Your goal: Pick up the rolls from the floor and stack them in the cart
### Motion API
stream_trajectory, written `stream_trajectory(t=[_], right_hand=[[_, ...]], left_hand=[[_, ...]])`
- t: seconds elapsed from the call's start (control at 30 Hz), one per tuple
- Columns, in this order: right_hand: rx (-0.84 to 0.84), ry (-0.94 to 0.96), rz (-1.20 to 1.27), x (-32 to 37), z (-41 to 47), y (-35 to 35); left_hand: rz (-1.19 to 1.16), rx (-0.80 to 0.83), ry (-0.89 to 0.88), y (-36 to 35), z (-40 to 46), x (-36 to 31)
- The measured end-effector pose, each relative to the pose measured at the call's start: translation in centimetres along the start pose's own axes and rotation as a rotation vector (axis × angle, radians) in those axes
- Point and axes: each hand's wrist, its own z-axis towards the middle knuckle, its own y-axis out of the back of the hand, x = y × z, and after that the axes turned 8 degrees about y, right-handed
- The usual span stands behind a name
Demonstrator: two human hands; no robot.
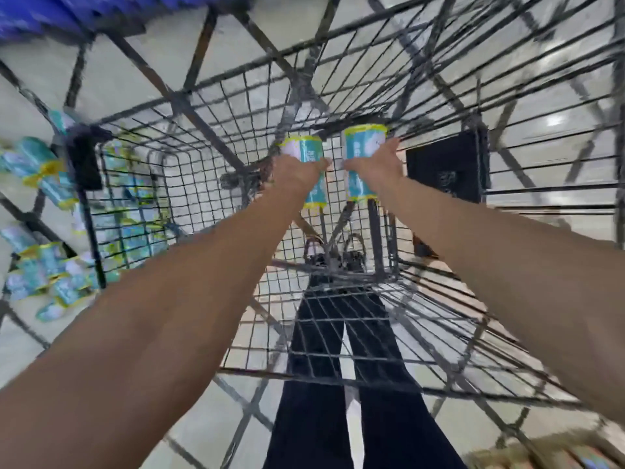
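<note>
I look straight down into a black wire cart. Both my arms reach deep inside it. My left hand grips a teal and yellow wrapped roll near the cart's bottom. Beside it, my right hand grips a second roll of the same kind. The two rolls are close together, almost touching. Through the cart's left wall I see a pile of several more rolls lying on the pale floor outside. The picture is blurred by motion.
My dark trousers and shoes show through the mesh below. A black box-like object stands outside the cart's right wall. Blue packaging fills the top left corner. Pale tiled floor surrounds the cart.
</note>
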Motion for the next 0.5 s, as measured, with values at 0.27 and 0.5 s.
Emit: stream_trajectory(t=[0.27,0.5], right_hand=[[-0.028,0.018,-0.091,-3.2,7.5,-3.5],[-0.043,0.043,-0.129,-4.0,9.2,-3.4]], left_hand=[[0.07,-0.035,0.029,-4.6,5.3,-2.1],[0.254,-0.08,-0.004,-6.2,6.1,-2.4]])
